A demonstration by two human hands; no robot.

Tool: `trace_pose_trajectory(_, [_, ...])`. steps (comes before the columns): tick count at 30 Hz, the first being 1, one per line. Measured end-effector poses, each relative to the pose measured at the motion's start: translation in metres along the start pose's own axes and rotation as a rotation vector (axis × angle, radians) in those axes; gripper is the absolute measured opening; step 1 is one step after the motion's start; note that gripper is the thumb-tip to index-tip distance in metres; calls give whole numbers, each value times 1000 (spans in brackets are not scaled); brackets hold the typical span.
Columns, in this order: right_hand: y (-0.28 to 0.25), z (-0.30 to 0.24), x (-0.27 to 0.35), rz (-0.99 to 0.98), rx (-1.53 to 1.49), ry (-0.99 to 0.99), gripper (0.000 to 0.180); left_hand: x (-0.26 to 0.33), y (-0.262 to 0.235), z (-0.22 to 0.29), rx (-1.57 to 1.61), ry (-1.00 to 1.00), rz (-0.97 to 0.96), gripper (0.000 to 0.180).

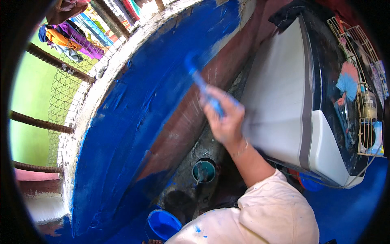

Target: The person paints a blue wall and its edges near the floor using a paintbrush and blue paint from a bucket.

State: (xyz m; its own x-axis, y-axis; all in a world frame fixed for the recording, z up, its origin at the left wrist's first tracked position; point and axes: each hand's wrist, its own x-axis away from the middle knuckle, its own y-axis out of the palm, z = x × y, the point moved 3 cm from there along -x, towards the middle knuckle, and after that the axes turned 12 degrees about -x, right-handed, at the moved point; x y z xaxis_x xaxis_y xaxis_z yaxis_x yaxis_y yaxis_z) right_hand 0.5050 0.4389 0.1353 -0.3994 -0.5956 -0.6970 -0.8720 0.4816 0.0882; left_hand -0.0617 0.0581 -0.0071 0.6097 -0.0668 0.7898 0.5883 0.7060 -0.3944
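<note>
My right hand [223,114] is closed around the blue-smeared handle of a paintbrush [196,77]. Motion blurs the brush, and its blue head is at the low curved wall [134,101], near the upper edge of a bare reddish-brown strip [178,118]. Wet-looking blue paint with ridged streaks covers most of the wall's face. Below, beside my pale, paint-spotted clothing [215,227], stands a small bucket [164,223], blue inside. No left hand shows clearly; what look like toes peek out at the bottom edge by the bucket.
A grey-white, dark-topped appliance [280,93] stands close on the right, with a wire rack [361,114] on it. A round teal-lined container or opening [204,171] is at the wall's foot. Rusty bars [57,67] and wire mesh rise beyond the wall's rough rim, with colourful cloths behind.
</note>
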Motion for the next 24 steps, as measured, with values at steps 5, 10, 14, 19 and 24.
trace_pose_trajectory(5, [-26,-33,2,-105,-547,363,19,-110,-45,-6,85,-9,58,58])
trace_pose_trajectory(10, [-48,31,-60,174,-592,370,18,-128,-57,-6,76,1,75,58])
trace_pose_trajectory(14, [-89,112,-92,571,-443,248,23,-60,-26,-12,10,-17,16,54])
trace_pose_trajectory(19, [-99,193,-117,729,-290,199,24,-4,-13,0,52,-16,23,49])
trace_pose_trajectory(24, [-58,155,-80,547,-270,317,24,-18,-22,-3,-10,-23,18,45])
